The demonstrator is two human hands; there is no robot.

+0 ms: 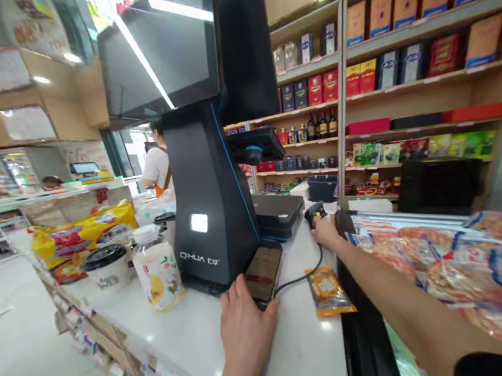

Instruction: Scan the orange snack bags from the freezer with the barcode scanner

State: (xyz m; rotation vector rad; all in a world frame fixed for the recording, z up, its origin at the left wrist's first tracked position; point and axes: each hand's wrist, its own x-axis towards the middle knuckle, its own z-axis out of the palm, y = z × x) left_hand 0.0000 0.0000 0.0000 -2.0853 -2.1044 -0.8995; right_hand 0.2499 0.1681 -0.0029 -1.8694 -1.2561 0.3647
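My left hand [248, 322] is at the near end of a smartphone [266, 270], thumb on one side and fingers on the other. The phone's screen is lit, and it lies against the foot of a black checkout terminal [209, 199]. Farther off, my right hand [326, 232] is closed around a black handheld barcode scanner [314, 211]. From the scanner a dark cable [305, 276] curves back across the counter toward the phone. A small orange snack packet [328, 291] lies between my two arms.
Left of the terminal stand a white-labelled bottle [155, 270], a lidded cup [106, 268] and a yellow snack bag [85, 233]. Packaged food [466, 265] is piled at the right. Behind are shelves [402, 81] of boxes. A person [155, 163] stands beyond the terminal.
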